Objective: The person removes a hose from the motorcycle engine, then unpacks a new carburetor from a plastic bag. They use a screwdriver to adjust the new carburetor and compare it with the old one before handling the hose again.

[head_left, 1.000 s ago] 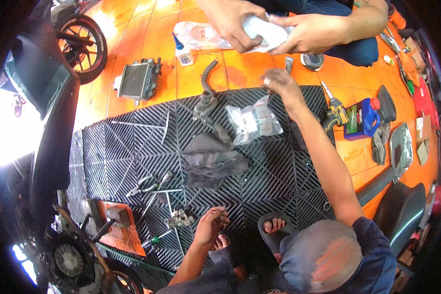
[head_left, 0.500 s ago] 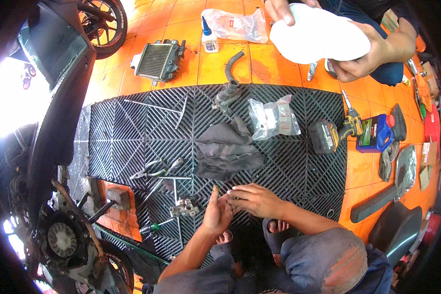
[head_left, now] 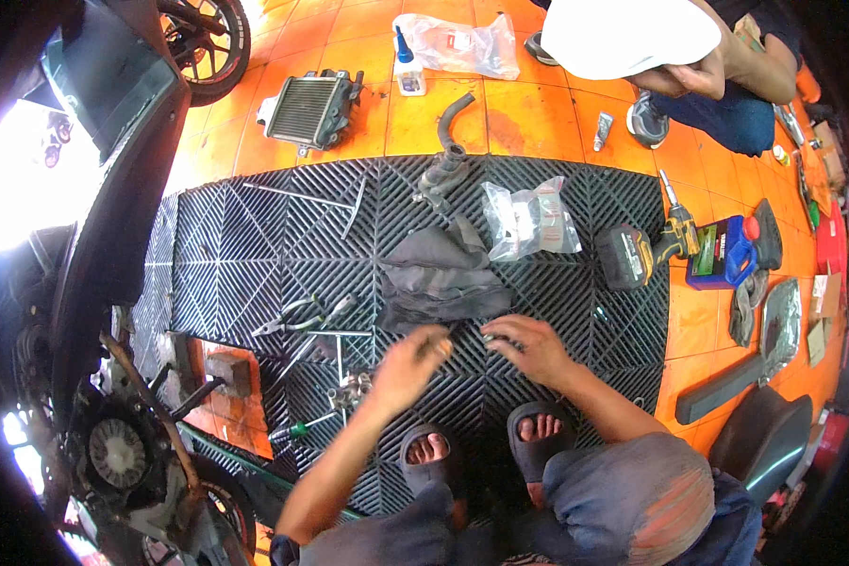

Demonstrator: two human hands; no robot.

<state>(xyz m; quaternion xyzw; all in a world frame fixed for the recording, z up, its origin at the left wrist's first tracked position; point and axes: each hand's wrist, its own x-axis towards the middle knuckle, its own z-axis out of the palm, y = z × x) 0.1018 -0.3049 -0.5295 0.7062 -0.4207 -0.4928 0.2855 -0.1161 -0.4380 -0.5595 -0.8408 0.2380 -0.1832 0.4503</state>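
My left hand [head_left: 411, 370] is over the black ridged mat [head_left: 222, 297], fingers curled; what it holds, if anything, is hidden. My right hand [head_left: 524, 351] is apart from it, with bent fingers around something small that I cannot make out. Just beyond both lies a crumpled dark cloth [head_left: 439, 274]. A metal part [head_left: 349, 390], pliers [head_left: 288, 321], T-handle wrenches [head_left: 335, 335] and a green-handled screwdriver [head_left: 300, 426] lie by my left hand. Farther up are a hose fitting [head_left: 439, 179] and a clear plastic bag [head_left: 528, 222]; a cordless driver [head_left: 670, 241] sits right.
A motorcycle [head_left: 104, 424] fills the left. Another person [head_left: 689, 80] crouches top right holding something white. A radiator [head_left: 307, 111], bottle [head_left: 408, 71] and blue oil jug [head_left: 722, 255] stand on orange tiles [head_left: 226, 141]. A dark bar [head_left: 717, 387] lies right.
My right hand came back from reaching forward to meet my left; now both are apart and slightly farther forward. The other person's white object was turned and raised at the top.
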